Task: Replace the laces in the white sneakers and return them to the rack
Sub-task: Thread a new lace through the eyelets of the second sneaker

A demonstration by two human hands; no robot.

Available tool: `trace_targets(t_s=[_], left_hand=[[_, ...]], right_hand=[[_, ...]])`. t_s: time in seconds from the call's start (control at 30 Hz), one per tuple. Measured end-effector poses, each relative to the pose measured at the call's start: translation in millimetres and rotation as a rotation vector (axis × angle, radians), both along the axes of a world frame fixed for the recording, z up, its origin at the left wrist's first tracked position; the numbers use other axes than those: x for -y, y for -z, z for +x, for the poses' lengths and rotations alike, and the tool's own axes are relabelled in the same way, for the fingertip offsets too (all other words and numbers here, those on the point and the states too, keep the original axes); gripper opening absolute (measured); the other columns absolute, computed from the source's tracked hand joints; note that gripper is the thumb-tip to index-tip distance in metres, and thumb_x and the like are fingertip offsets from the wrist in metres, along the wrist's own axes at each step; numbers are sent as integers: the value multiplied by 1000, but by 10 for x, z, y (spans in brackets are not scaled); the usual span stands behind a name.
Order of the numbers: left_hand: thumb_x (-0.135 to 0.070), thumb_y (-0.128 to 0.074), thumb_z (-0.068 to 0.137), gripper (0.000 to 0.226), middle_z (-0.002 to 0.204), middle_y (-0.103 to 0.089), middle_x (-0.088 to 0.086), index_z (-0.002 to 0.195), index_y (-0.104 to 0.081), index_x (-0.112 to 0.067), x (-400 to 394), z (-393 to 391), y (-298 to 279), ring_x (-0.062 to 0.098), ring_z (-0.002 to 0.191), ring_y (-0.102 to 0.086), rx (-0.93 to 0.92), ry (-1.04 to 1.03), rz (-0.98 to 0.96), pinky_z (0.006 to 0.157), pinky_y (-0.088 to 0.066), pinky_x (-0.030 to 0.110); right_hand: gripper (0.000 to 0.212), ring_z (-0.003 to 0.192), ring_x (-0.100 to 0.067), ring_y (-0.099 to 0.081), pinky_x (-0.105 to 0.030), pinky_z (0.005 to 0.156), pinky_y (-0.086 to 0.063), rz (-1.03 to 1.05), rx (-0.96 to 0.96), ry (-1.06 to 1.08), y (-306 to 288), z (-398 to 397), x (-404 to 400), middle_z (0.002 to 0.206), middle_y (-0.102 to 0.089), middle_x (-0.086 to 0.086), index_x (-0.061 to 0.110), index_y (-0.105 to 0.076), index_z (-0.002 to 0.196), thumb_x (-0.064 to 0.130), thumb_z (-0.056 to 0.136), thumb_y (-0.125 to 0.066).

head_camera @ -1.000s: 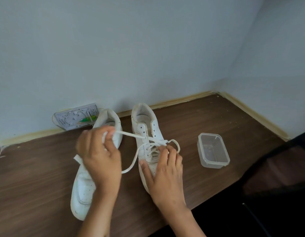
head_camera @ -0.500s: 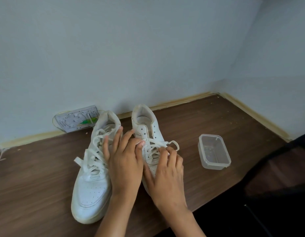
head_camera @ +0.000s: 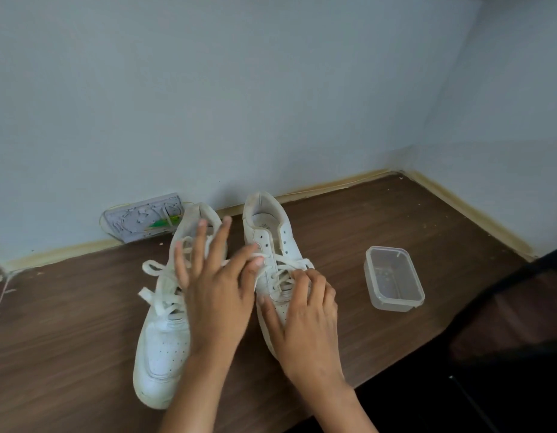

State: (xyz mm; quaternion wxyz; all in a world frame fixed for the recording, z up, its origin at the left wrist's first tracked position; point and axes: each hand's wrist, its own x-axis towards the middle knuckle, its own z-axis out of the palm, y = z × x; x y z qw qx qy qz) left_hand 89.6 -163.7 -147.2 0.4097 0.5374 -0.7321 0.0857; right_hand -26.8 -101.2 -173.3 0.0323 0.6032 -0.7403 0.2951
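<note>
Two white sneakers side by side on the brown wood bench (head_camera: 67, 323), toes toward the camera. Left sneaker (head_camera: 164, 348) fully laced, loose loops spilling off its left side. Right sneaker (head_camera: 267, 232) only laced halfway up, top eyelets bare. Left hand (head_camera: 217, 295) spread out flat-ish over the gap between both shoes, fingers straight, a bit blurry. Right hand (head_camera: 305, 317) curled over the right shoe's lace (head_camera: 283, 276), fingertips on it. Clear plastic tub (head_camera: 394, 279) off to the right, well apart. Grey socket plate (head_camera: 142, 218) leaning against the back wall.
</note>
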Motion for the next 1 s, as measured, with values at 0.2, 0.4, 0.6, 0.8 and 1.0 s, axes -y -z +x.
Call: trace_targets(t_s=[0.2,0.4,0.6,0.8,1.0], left_hand=[[-21,-59,91,17,114,-72,-3,90,-76,-21,4,-6,5,24,129,-53,-155,-89,-99,118,-18,53],[-31,-59,98,22,118,-69,1,100,-75,-15,51,318,-100,24,128,-53,-383,-353,-108,117,-17,52],[-34,-62,90,29,141,-55,4,118,-70,-28,40,130,-90,30,142,-34,-43,-28,-40,120,-8,53],[-10,-67,88,16,118,-70,-2,87,-76,-23,10,10,-29,27,132,-50,-79,-28,-51,117,-17,56],[-14,-67,88,10,109,-67,3,92,-76,-16,54,340,-69,30,114,-59,-282,-340,-136,115,-23,53]], right_hand=[[55,120,-26,-48,-41,99,-46,24,6,-6,9,1,0,130,-48,-9,16,-43,127,59,94,-36],[55,122,-24,-46,-40,101,-44,40,16,11,4,3,-5,132,-46,-7,19,-41,128,62,94,-33],[55,120,-25,-46,-41,100,-46,32,28,4,-4,11,0,129,-47,-8,17,-43,127,60,94,-35],[55,120,-24,-45,-40,100,-44,23,22,-5,-2,8,-8,130,-47,-8,16,-43,127,60,94,-34],[57,120,-23,-45,-39,100,-45,26,17,19,-1,18,4,130,-47,-7,18,-45,128,62,94,-32]])
